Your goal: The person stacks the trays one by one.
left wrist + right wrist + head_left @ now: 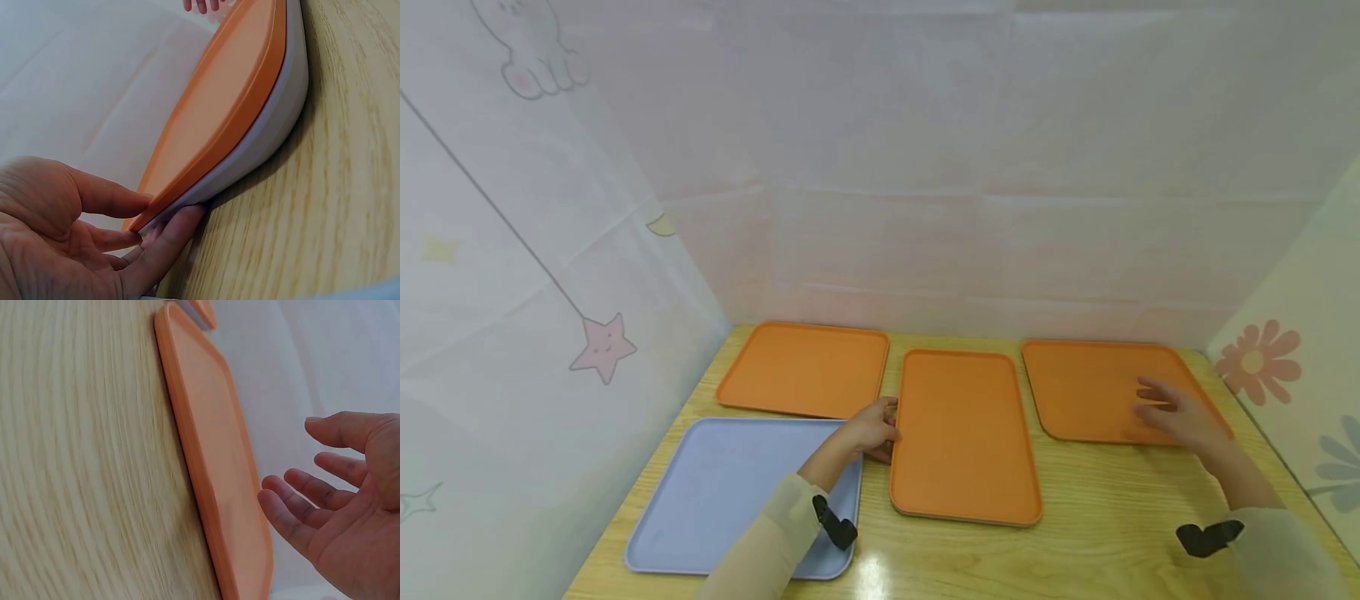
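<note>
In the head view, my left hand (867, 429) grips the left long edge of the middle orange tray (962, 437). The left wrist view shows its fingers above and below the rim, with a pale lavender layer (278, 134), seemingly another tray, directly under the orange one. Over the right part of another orange tray (1086, 392) hovers my right hand (1180, 418), its fingers spread and loosely bent. Nothing is in that hand, and in the right wrist view a gap separates its fingertips (272, 503) from the tray.
A third orange tray (808, 367) lies at the back left of the wooden table (1097, 517). In front of it is a light blue tray (737, 492), partly under my left forearm. Printed cloth walls (880, 250) rise behind and at both sides.
</note>
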A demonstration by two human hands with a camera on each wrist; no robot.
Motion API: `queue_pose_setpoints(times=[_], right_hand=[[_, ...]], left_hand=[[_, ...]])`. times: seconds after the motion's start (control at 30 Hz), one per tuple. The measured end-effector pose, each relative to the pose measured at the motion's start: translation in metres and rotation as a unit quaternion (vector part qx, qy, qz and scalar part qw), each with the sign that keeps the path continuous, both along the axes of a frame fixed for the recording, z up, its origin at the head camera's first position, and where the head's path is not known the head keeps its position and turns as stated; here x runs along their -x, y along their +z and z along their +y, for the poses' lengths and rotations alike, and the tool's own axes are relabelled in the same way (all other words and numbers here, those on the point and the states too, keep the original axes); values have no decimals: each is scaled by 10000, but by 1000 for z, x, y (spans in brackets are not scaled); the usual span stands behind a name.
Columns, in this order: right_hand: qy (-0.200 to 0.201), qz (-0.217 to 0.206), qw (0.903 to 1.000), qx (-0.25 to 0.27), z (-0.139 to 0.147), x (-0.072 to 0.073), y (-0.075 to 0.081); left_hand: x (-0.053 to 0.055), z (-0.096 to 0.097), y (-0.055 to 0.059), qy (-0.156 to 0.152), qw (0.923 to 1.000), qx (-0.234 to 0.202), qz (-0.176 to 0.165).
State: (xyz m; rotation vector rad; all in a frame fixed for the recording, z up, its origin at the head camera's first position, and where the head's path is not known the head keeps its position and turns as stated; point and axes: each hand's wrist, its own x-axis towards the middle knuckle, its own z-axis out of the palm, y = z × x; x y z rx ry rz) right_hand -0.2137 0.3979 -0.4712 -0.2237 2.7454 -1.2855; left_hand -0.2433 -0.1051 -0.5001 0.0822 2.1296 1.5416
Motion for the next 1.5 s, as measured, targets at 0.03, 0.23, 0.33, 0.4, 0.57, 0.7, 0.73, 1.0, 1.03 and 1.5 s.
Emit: queue_pose_setpoints(times=[0.03, 0.23, 0.33, 0.4, 0.57, 0.7, 0.73, 1.0, 1.03, 1.5], right_hand=[[-28, 37, 9999, -134, 4, 0, 0], [-302, 275, 9976, -558, 27, 0, -6], [-391, 382, 9969, -575, 38, 2, -11], [-470, 412, 9954, -720, 46, 4, -15], [-805, 530, 9883, -1181, 61, 8, -20], [-1035, 540, 9849, -1280, 65, 7, -19], [-1072, 550, 9845, -1277, 66, 7, -18], [-1240, 538, 9800, -1461, 76, 13, -17], [-1248, 557, 9790, -1514, 78, 14, -18], [-1446, 309, 9762, -1589, 97, 15, -29]], left_hand=[[0, 0, 0, 8, 10000, 8, -5], [-1, -1, -1, -3, 10000, 26, 37], [-2, -2, -1, -15, 10000, 26, 73], [-3, -1, -2, -5, 10000, 2, 72], [-3, -1, -2, 0, 9999, -125, 35], [-4, -1, -2, -21, 9999, -118, 32], [-4, -1, -2, -27, 9999, -103, 39], [-5, 2, -1, -109, 9999, -43, 90], [-5, 2, -1, -119, 9999, -39, 102], [-6, 3, 1, -197, 9997, 96, 135]])
